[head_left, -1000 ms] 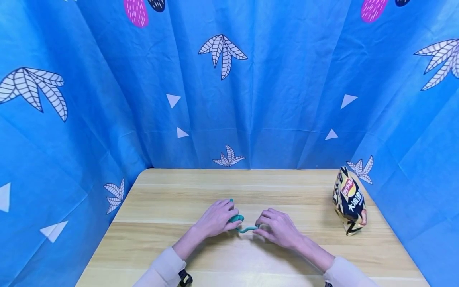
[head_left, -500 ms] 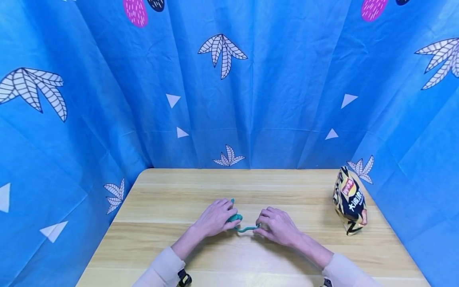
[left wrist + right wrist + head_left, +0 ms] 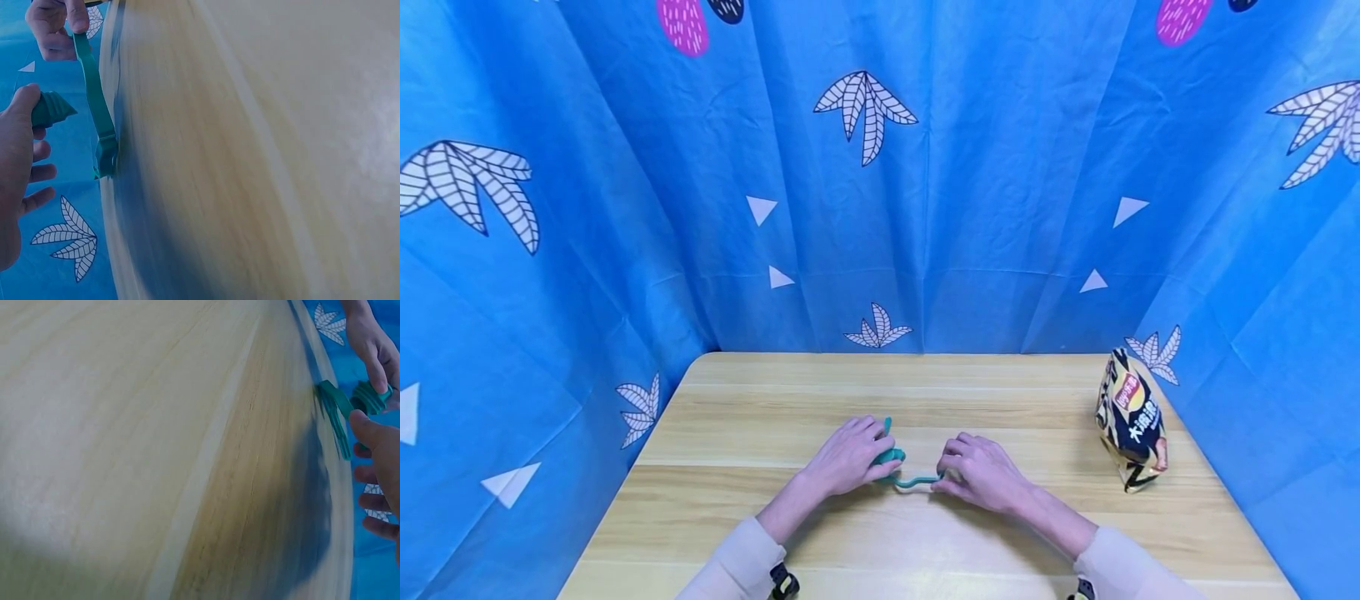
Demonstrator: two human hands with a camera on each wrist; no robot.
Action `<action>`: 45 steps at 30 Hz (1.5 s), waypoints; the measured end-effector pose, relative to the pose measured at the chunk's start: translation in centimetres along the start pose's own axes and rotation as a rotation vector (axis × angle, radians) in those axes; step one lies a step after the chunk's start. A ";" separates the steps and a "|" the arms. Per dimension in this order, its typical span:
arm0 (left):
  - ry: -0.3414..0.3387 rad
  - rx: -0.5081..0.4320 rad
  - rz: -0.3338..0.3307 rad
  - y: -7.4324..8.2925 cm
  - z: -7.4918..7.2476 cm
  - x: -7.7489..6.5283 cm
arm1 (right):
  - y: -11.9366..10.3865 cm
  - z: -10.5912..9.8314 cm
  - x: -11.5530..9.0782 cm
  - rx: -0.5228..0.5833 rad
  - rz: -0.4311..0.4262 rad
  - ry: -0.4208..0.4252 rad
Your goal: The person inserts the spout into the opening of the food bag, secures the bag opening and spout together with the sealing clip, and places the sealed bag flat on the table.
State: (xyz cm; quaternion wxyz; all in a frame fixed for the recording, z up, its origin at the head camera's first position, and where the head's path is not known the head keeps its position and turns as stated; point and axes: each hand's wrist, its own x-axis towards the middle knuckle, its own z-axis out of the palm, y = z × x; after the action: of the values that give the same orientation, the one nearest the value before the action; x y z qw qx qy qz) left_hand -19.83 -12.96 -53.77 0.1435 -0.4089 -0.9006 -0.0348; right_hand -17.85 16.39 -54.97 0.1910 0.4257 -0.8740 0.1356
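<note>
A flat green strap (image 3: 913, 483) lies slack between the two hands in the head view, low over the table. Its wound part, a ribbed green roll (image 3: 52, 110), is held by the left hand (image 3: 853, 454) between thumb and fingers. One green end sticks out beyond that hand's fingertips. Thumb and index finger of the right hand (image 3: 981, 473) pinch the other stretch of strap (image 3: 337, 397). From the right thumb the strap (image 3: 94, 87) runs to a folded part near the tabletop in the left wrist view. Fingers cover part of the roll.
A black and gold chip bag (image 3: 1131, 421) stands upright at the right side of the wooden table (image 3: 760, 400). Blue patterned curtains (image 3: 970, 208) enclose the table at the back and both sides.
The green roll has shifted slightly left with the left hand's fingers, and a bit more of the end beyond them shows. The right hand has barely moved.
</note>
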 end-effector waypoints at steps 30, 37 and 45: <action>0.034 -0.020 -0.004 0.3 0.3 -0.1 | 0.8 0.9 -0.8 0.011 0.000 -0.130; 0.039 -0.019 -0.003 0.3 0.4 -0.2 | 0.6 0.5 -1.1 0.018 0.032 -0.101; 0.045 -0.030 -0.003 0.3 0.5 -0.2 | 0.4 -1.1 -1.4 -0.004 0.104 -0.074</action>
State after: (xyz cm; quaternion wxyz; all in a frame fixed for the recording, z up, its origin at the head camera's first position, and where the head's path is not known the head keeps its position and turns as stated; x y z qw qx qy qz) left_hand -19.60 -12.88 -54.28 0.1574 -0.4086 -0.8972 -0.0574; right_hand -17.11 18.00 -54.62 0.1519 0.3842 -0.9017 0.1275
